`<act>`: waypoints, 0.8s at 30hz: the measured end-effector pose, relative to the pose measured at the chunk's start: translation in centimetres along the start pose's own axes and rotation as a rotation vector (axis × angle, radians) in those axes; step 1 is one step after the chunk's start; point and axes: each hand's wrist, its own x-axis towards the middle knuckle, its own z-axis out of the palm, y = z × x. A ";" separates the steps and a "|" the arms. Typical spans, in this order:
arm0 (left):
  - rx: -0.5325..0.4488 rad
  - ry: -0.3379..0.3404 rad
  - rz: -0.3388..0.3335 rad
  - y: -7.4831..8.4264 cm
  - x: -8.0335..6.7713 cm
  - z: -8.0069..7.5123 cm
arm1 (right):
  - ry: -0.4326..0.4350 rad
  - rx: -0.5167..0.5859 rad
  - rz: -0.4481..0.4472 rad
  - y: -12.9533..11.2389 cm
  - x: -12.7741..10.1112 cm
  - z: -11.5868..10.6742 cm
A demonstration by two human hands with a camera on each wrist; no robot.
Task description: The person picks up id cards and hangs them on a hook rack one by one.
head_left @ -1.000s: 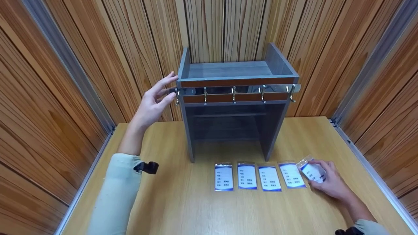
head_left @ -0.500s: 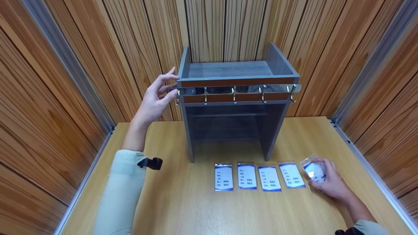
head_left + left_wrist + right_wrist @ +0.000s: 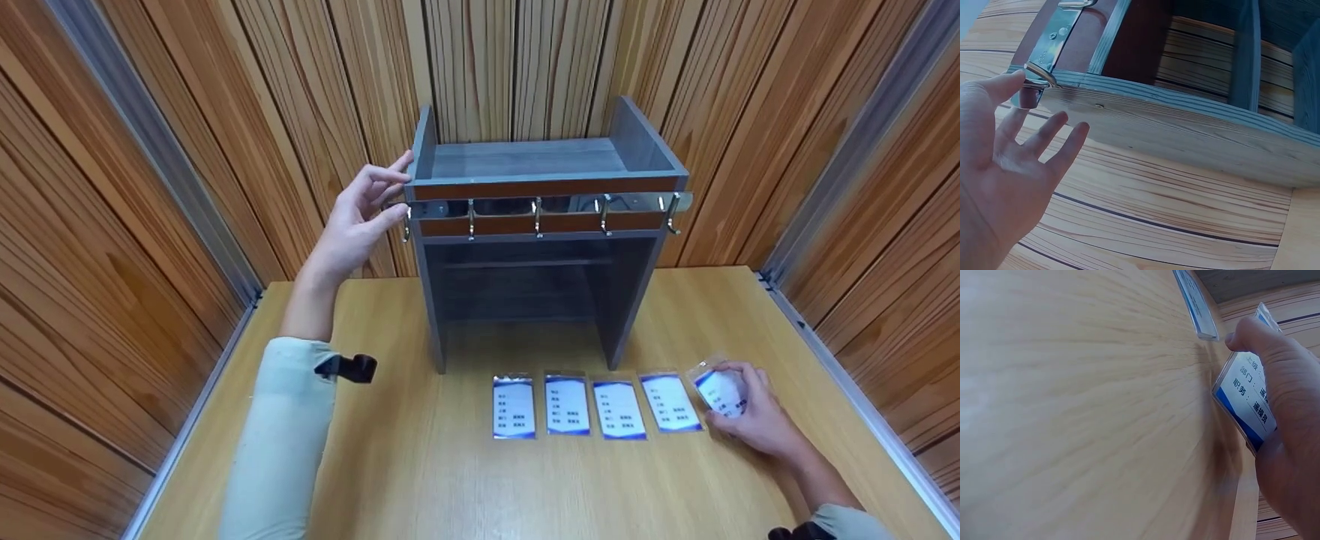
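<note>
My left hand [image 3: 352, 229] is at the left end of a shiny metal hook rail [image 3: 506, 206], which lies across the front of a grey wooden shelf unit [image 3: 435, 292]. In the left wrist view, my thumb [image 3: 1008, 84] is on the front of the rail's end by a hook [image 3: 1039, 73], and the index finger passes behind it. The other fingers spread loosely near the unit's side. At the right, my right hand [image 3: 761, 416] grips a white and blue badge card [image 3: 721, 394] in a clear sleeve by its long edges. The card is tilted, and my fingers hide part of it.
Several matching badge cards [image 3: 514, 407] lie in a row on the wooden table [image 3: 450, 487], left of my right hand. The shelf unit stands behind them, close to the wood-panelled back wall [image 3: 517, 67]. Metal-edged panelled walls flank the table.
My right hand has tilted the badge card and drawn it slightly right, away from its neighbour. My left hand's fingers have shifted a little upward, staying at the rail's end.
</note>
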 end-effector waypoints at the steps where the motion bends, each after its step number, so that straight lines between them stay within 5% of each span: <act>1: -0.011 0.001 -0.001 0.0 0.0 0.0 | 0.000 -0.002 -0.001 0.0 0.0 0.0; 14: -0.081 -0.012 -0.030 -0.1 0.1 0.0 | 0.014 0.021 -0.017 -1.4 0.5 -0.6; 24: -0.084 -0.010 -0.018 -0.3 0.3 -0.1 | 0.188 0.016 -0.079 -2.9 0.6 1.1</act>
